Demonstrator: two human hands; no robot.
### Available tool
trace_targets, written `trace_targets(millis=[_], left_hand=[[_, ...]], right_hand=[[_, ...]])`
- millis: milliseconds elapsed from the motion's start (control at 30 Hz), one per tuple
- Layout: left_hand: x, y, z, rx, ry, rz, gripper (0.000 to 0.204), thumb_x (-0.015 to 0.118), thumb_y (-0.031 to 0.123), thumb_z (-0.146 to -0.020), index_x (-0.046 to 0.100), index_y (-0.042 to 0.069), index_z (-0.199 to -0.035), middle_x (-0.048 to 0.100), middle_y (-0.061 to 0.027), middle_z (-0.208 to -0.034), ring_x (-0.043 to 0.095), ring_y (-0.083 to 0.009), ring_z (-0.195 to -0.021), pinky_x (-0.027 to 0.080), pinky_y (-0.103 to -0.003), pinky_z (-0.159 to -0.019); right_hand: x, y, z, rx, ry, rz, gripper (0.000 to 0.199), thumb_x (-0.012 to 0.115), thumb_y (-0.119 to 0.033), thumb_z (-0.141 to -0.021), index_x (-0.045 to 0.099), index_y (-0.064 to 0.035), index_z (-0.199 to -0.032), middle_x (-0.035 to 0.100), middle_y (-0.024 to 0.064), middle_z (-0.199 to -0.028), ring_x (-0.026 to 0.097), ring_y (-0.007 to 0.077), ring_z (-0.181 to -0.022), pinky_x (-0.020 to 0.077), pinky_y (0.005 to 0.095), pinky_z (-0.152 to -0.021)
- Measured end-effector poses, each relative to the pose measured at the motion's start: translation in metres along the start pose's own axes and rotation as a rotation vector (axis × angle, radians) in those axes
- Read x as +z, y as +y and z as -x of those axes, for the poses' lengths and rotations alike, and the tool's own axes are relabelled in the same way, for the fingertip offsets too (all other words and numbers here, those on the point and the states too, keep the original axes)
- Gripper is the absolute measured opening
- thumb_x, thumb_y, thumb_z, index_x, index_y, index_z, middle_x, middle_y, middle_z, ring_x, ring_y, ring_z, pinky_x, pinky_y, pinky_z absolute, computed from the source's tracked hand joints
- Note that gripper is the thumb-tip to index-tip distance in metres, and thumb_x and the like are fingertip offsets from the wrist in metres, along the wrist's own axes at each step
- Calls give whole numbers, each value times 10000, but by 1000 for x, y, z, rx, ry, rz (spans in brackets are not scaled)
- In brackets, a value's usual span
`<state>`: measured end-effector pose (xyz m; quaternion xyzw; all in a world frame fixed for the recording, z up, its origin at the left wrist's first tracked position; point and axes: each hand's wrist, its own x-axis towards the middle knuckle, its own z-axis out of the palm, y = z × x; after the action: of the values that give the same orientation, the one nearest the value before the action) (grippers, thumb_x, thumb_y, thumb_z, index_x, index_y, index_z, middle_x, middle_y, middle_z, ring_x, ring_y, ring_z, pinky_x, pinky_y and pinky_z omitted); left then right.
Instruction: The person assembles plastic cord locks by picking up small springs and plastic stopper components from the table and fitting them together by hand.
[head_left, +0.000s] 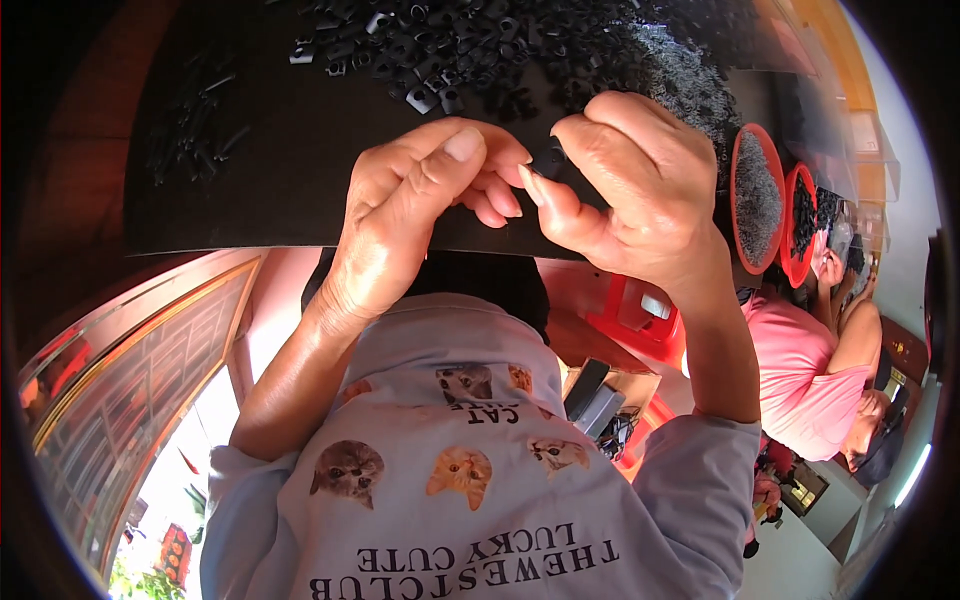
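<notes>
- Left hand [410,215] and right hand [625,190] meet over the black table [250,170], fingertips almost touching.
- Small black part [548,157] sits pinched in the right hand's fingertips, just right of the left fingertips; both hands equally near.
- Left fingers curled toward it; whether they grip it, cannot tell.
- Part mostly hidden: long axis and pointing unclear.
- Pile of black parts [450,50] lies beyond the hands; two red bowls [757,195] off right.

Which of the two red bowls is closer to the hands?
The bigger red bowl, full of tiny grey bits, sits right beside the right hand. The smaller red bowl of black pieces lies beyond it, further from both hands.
</notes>
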<state>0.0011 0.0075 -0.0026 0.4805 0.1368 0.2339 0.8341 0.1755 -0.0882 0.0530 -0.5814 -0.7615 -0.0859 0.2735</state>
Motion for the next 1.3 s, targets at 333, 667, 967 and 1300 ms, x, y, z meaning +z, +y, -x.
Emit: trace_targets(millis=[333, 667, 967, 1300], left_hand=[[2, 0, 4, -7, 11, -147, 406, 452, 327, -1037, 635, -35, -1020, 672, -117, -925, 613, -141, -745, 498, -271, -682], [3, -2, 3, 19, -25, -174, 329, 487, 262, -1038, 661, -7, -962, 666, -33, -860, 592, -78, -716, 506, -235, -656], [3, -3, 6, 22, 4, -211, 317, 503, 254, -1032, 658, -12, -961, 660, -36, -845, 589, -76, -696, 505, -229, -636], [5, -6, 3, 52, -16, -257, 282, 507, 215, -1029, 657, -13, -958, 654, -36, -828, 587, -75, -682, 505, -223, -624]], right_hand=[[-13, 43, 0, 95, 88, 226, 367, 809, -179, -700, 647, -58, -1007, 615, 75, -845, 631, 247, -678, 531, 331, -580], [-114, 196, -47, 586, 195, 533, 454, 660, -255, -890, 563, 32, -1228, 597, 145, -803, 588, 250, -718, 468, 351, -650], [-71, 167, -35, 506, 290, 157, 170, 675, -160, -909, 666, -83, -1060, 545, 28, -717, 555, 109, -676, 438, 228, -608], [19, 95, -25, 368, -319, 191, 270, 565, -148, -939, 615, -110, -1201, 585, 74, -1076, 620, 311, -948, 502, 410, -817]])
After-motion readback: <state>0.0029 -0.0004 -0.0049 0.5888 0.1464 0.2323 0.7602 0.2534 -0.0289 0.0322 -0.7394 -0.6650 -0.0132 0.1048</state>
